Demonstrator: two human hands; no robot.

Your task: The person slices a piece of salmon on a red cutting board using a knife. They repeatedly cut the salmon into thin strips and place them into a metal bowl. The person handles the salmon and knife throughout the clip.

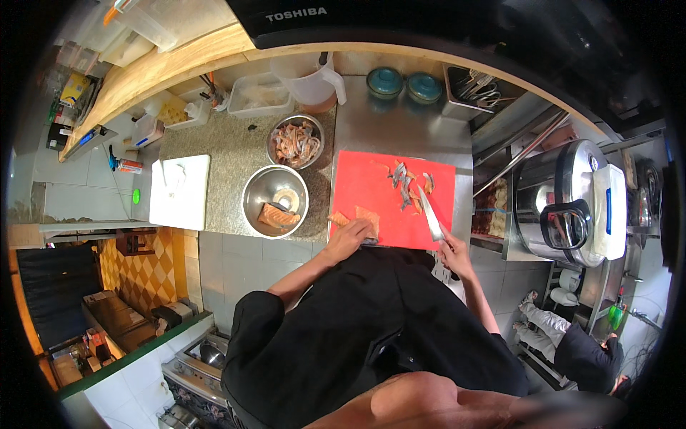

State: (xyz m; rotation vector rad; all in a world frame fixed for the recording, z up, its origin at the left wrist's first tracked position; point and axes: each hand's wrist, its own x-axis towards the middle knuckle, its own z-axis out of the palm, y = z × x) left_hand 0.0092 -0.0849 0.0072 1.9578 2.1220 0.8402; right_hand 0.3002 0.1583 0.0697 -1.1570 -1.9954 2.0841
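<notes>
On red board (pixel 354 182): left hand (pixel 350 239) on salmon (pixel 369 214) (right hand (pixel 453 256) grips knife (pixel 431 217))

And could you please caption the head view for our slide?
Left hand on fish, right hand gripping knife at red board.

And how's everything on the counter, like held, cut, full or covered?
Left hand: resting on orange fish
Right hand: gripping knife
Knife: held, blade over red board
Fish strips: cut, loose
Red board: lying flat
Back bowl: heaped with fish trimmings
Front bowl: partly filled
Teal pots: covered
</notes>
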